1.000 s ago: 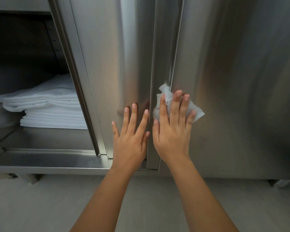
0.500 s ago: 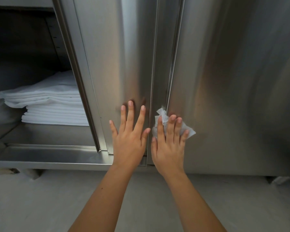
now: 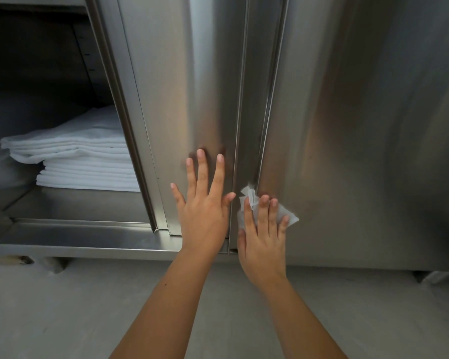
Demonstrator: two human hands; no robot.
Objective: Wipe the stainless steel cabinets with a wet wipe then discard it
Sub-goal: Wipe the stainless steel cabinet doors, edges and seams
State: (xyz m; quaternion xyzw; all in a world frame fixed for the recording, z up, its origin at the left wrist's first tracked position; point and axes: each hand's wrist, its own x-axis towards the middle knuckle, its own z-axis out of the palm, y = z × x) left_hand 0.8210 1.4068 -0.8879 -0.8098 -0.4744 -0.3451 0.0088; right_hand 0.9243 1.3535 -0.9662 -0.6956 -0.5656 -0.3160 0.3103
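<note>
I judge the wiping step is in hand: my right hand (image 3: 263, 242) presses the wet wipe (image 3: 290, 216) with flat fingers low on the right cabinet door (image 3: 360, 151), beside the seam. My left hand (image 3: 205, 211) rests spread and empty on the left door (image 3: 182, 99). The next move calls for covering the steel above. I can read no labels or writing
</note>
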